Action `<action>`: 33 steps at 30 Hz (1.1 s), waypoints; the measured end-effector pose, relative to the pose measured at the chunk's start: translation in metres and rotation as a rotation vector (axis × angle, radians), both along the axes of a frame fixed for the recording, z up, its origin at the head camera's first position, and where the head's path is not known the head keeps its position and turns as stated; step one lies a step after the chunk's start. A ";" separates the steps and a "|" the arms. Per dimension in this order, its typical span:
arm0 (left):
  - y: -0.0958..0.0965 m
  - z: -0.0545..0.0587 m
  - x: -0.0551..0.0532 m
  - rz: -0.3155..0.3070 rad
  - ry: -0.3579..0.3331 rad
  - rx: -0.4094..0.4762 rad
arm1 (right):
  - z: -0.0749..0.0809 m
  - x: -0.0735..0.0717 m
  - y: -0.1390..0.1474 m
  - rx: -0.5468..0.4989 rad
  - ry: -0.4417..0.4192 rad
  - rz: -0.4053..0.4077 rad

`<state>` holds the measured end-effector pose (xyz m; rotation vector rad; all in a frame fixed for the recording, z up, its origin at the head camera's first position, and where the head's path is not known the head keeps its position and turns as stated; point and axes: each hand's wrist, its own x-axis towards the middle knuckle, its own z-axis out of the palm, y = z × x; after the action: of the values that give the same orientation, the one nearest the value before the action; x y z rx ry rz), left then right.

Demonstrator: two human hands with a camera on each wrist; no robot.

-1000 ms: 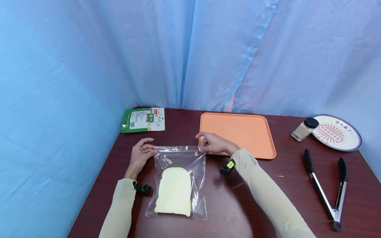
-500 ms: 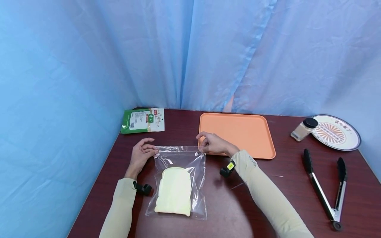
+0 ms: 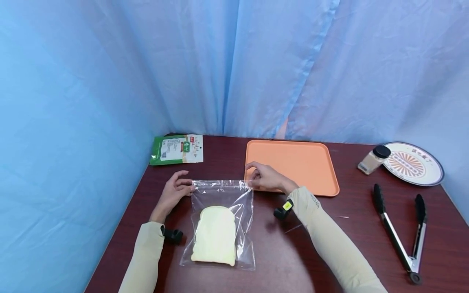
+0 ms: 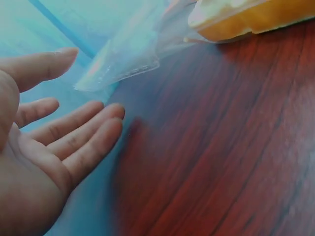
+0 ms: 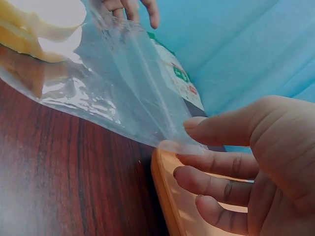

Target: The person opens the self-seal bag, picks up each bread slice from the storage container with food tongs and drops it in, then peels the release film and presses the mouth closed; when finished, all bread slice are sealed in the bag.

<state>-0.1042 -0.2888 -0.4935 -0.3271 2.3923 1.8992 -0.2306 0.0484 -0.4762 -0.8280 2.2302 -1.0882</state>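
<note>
A clear plastic bag lies on the dark wood-grain table, and a slice of bread shows inside it. Beside the bag's far left corner is my left hand. The left wrist view shows its thumb and fingers spread, with a gap between them and the bag. My right hand stands at the opposite far corner. In the right wrist view, film overlaps the index fingertip of the right hand, while the thumb tip stands apart from that finger, right at the bag's edge.
An orange tray lies behind the right hand. The green and white packet is at the back left. To the right are a black-lidded jar, a patterned plate and spread tongs. Blue curtains hang around the table.
My left hand has let go of the bag's corner and drawn slightly left. The right hand has shifted a little to the right, its fingers loosened. Bag and bread stay in place.
</note>
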 end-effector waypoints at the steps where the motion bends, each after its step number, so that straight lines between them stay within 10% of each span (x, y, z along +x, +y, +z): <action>1: 0.000 0.003 0.002 -0.003 -0.002 -0.030 | 0.001 0.001 0.002 0.003 0.004 -0.011; 8: 0.014 0.029 0.026 -0.074 0.114 -0.408 | 0.005 0.006 0.020 0.000 0.035 -0.043; 15: 0.041 0.052 0.048 -0.155 0.238 -0.520 | 0.004 0.016 0.048 -0.053 0.082 -0.080; 25: 0.081 0.048 0.085 -0.257 0.319 -0.751 | -0.001 0.043 0.098 -0.083 0.112 -0.145; 33: 0.090 0.036 0.097 -0.198 0.427 -0.872 | -0.007 0.078 0.149 -0.100 0.286 -0.234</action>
<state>-0.0077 -0.1993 -0.4575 0.3133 3.2593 0.8027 -0.1523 0.1970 -0.4831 -0.8218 2.5807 -1.2654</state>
